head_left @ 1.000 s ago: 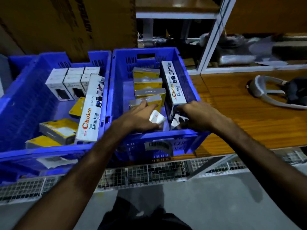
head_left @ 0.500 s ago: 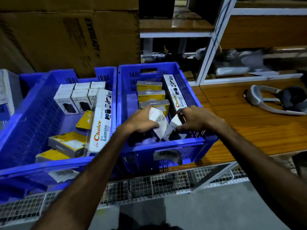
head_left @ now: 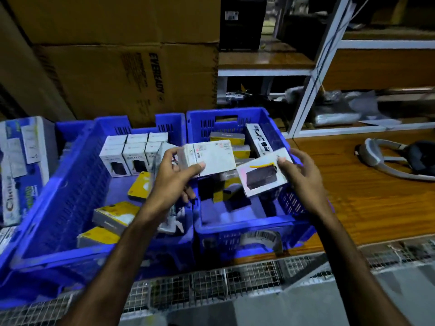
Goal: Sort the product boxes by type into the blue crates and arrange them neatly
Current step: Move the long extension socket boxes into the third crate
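Two blue crates stand side by side, the left crate (head_left: 70,175) and the right crate (head_left: 235,222). My left hand (head_left: 174,182) grips a white box (head_left: 211,158) above the divide between them. My right hand (head_left: 299,175) holds a second white box (head_left: 261,177) with a dark product picture, above the right crate. White boxes (head_left: 134,156) stand in rows at the back of the left crate, with yellow-and-grey boxes (head_left: 115,215) loose nearer the front. Yellow-topped boxes (head_left: 227,137) and a long white box (head_left: 259,140) lie in the right crate.
Large cardboard cartons (head_left: 131,74) stand behind the crates. A white headset (head_left: 397,158) lies on the wooden table (head_left: 364,208) at right. A white-and-blue carton (head_left: 23,165) stands at far left. Wire mesh (head_left: 211,285) runs under the front edge. Metal shelving (head_left: 317,67) rises behind.
Both hands have lifted out of the right crate, each carrying a white box upward and a little leftward. The view has tilted up.
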A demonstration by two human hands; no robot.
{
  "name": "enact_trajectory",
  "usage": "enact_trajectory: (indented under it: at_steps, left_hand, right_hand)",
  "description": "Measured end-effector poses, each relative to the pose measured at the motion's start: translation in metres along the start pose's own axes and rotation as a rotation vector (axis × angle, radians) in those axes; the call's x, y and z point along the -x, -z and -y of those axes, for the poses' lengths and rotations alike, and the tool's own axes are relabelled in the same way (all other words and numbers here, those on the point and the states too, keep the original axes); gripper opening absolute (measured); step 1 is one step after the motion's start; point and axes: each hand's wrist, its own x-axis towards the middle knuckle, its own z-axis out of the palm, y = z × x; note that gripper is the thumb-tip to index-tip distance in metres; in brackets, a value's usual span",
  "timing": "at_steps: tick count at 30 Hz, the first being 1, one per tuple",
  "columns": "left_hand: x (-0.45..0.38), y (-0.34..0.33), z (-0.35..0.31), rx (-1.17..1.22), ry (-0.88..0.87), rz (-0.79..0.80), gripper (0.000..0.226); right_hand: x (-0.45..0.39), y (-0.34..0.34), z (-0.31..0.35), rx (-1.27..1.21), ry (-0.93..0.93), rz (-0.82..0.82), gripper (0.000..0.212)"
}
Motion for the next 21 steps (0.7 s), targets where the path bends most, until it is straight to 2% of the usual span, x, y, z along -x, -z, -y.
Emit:
enact_trajectory:
  at_steps: [3, 6, 9, 11, 14, 16, 19, 21]
  left_hand:
    - [0.010, 0.012, 0.009, 0.218, 0.112, -0.035, 0.042]
    - [0.022, 0.023, 0.012, 0.421, 0.160, -0.037, 0.021]
    - [0.030, 0.044, 0.018, 0.534, 0.147, -0.022, 0.030]
    - [0.040, 0.059, 0.019, 0.575, 0.149, -0.061, 0.042]
    - [0.057, 0.087, 0.017, 0.529, 0.140, -0.267, 0.027]
    - [0.063, 0.109, 0.020, 0.467, 0.126, -0.392, 0.029]
    - [0.067, 0.146, 0.024, 0.288, 0.077, -0.534, 0.044]
    - [0.065, 0.167, 0.022, 0.086, 0.049, -0.635, 0.047]
  right_hand:
    - [0.013, -0.013, -0.002, -0.273, -0.188, -0.006, 0.058]
    - [0.023, -0.027, 0.010, -0.512, -0.366, 0.091, 0.039]
    - [0.034, -0.048, 0.019, -0.576, -0.436, 0.208, 0.034]
    - [0.039, -0.065, 0.024, -0.528, -0.432, 0.267, 0.036]
    - [0.047, -0.098, 0.034, -0.388, -0.364, 0.359, 0.037]
    - [0.049, -0.122, 0.044, -0.287, -0.315, 0.398, 0.036]
    - [0.047, -0.163, 0.063, -0.167, -0.218, 0.427, 0.026]
    - [0.039, -0.189, 0.074, -0.031, -0.115, 0.432, 0.033]
